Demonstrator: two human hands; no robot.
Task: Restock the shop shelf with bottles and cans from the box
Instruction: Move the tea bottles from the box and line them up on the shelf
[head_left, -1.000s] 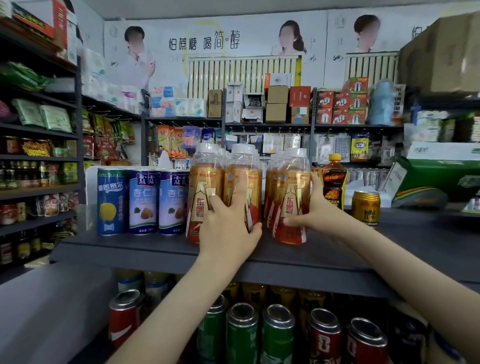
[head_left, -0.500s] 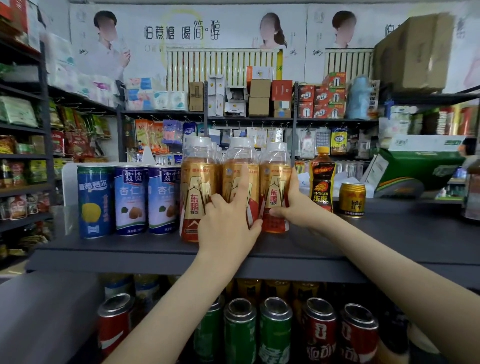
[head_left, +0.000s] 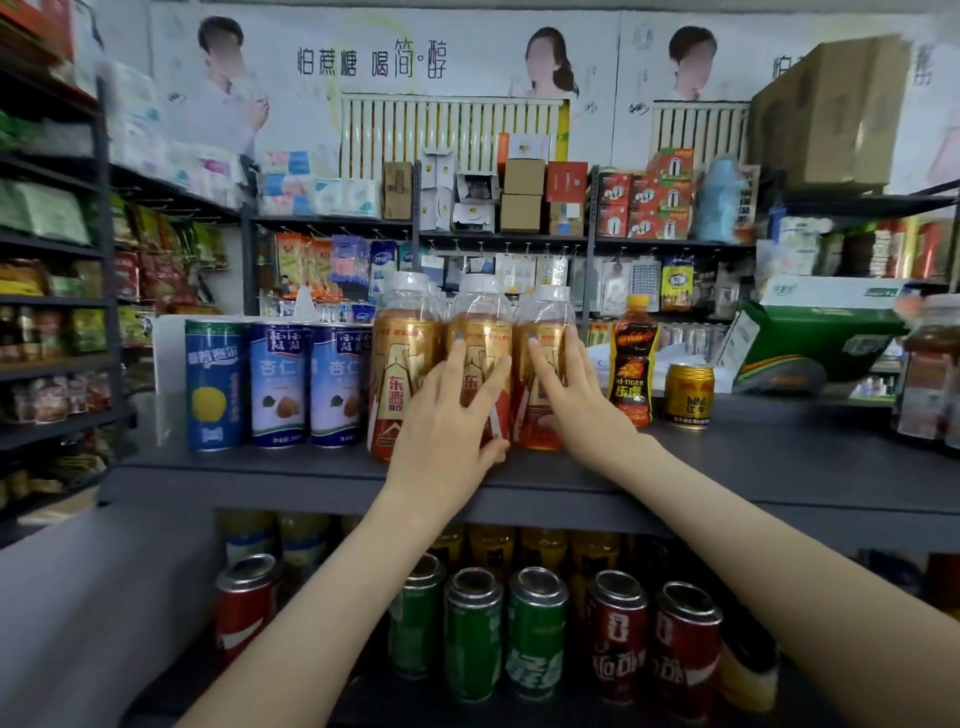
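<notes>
Right, all positions are referenced to the trio of clear plastic bottles with gold-and-red labels (head_left: 402, 364), upright near the front edge of the dark grey shelf board (head_left: 311, 473).

Left of the trio: a tall blue can with a lemon print (head_left: 215, 384), then two blue-and-white cans with nut prints (head_left: 306, 384), the last one just beside the trio. They're packed tight, probably so the labels face out in one line.

Your left hand (head_left: 447, 421) lies on the front of the trio's middle bottle (head_left: 478, 332). Its fingers are spread and nearly straight, thumb low by the base, so it's pressing, not gripping.

Your right hand (head_left: 576, 400) lies on the trio's right bottle (head_left: 545, 322), fingers straight across the label, no wrap either. This reads as squaring up: nudging the trio together and flush.

Right of the trio: a small black-labelled bottle with a yellow cap (head_left: 632, 374) close by your right hand, then a short gold can (head_left: 689, 395) standing apart.

Below the trio: red and green cans (head_left: 472, 623) on the lower shelf.

I can't identify the box in view.
</notes>
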